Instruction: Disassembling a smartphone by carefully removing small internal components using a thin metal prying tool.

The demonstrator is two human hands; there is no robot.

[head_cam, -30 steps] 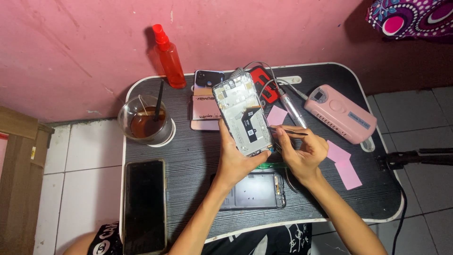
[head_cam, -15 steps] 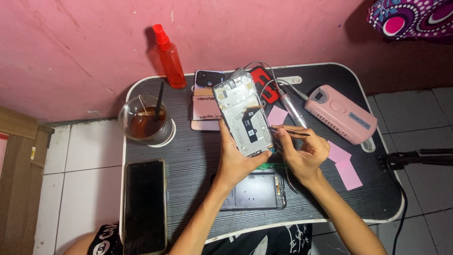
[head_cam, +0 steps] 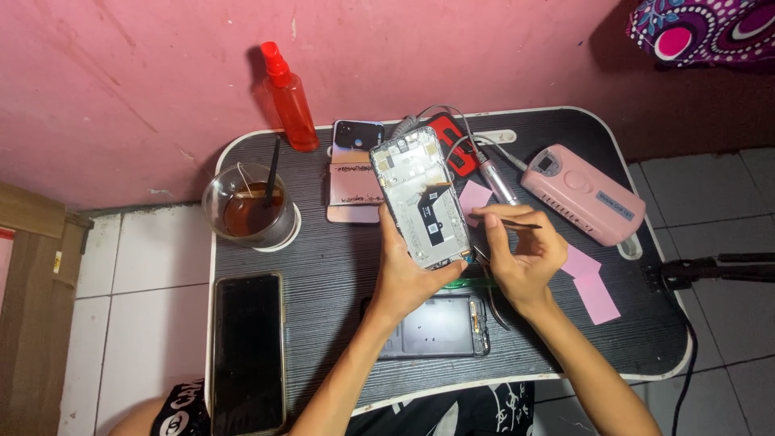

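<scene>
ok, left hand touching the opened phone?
Touching. Head view: the left hand wraps the opened phone at its lower end, thumb along its left edge, holding it tilted up off the table.

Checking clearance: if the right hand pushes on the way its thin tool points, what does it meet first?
The right hand aims its thin tool leftward; likely first contact is the opened phone in the left hand, though depth is unclear.

Pink wall (head_cam: 121,73), white tiled floor (head_cam: 145,266)

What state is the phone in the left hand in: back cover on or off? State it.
Off. The phone held up by the left hand shows its bare inner frame, a dark board and an orange part where a cover would sit.
</scene>
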